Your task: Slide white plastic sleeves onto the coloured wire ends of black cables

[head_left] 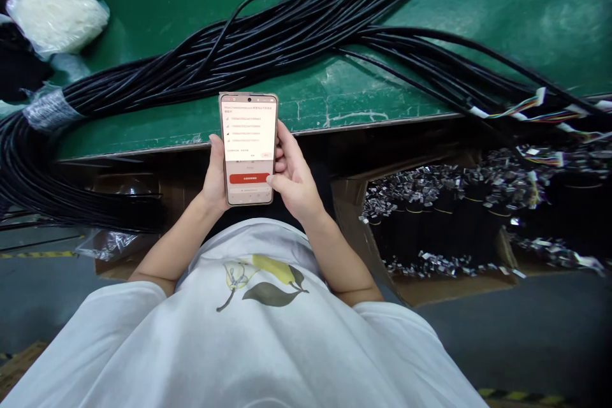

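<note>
Near the centre of the frame, two hands hold one lit phone (248,134): the left hand (213,175) clasps its left edge, fingers hidden behind it; the right hand's (297,188) fingers (288,143) close round the right edge, one thumb over the lower screen. Behind, one green bench (478,25) carries black cables (268,44), too many to count, and one white bag (55,16), upper left.
</note>
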A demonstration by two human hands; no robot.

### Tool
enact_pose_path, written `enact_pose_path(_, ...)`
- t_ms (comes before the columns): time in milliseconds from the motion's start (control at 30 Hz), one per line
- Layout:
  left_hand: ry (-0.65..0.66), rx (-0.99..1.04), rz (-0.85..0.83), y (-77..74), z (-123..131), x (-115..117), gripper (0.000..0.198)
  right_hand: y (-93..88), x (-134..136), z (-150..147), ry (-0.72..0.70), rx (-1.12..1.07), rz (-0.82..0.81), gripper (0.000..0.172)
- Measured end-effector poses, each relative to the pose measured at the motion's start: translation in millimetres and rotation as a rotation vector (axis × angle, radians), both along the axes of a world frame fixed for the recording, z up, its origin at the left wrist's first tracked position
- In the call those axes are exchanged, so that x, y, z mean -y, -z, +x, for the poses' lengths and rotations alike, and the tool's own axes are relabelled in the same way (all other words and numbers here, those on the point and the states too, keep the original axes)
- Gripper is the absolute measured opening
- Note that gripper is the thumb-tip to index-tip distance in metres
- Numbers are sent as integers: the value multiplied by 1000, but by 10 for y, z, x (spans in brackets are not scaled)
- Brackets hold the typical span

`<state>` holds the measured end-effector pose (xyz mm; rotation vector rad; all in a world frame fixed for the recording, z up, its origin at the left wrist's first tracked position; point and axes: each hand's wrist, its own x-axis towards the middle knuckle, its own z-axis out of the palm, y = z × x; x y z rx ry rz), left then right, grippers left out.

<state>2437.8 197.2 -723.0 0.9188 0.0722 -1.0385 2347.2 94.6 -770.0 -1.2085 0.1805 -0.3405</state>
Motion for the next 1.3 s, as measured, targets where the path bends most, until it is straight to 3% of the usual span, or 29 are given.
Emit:
enact_pose_path(267, 18, -13, 36, -2, 13, -22, 103, -61, 36, 24, 7, 8, 54, 86)
enact_pose_path(700, 157, 59, 42, 63, -41, -55, 103, -392, 252, 223, -42, -77, 211, 65)
enact_pose_path(1300, 203, 131, 12, 108, -23, -38, 102, -365, 266, 244, -28, -82, 179, 63)
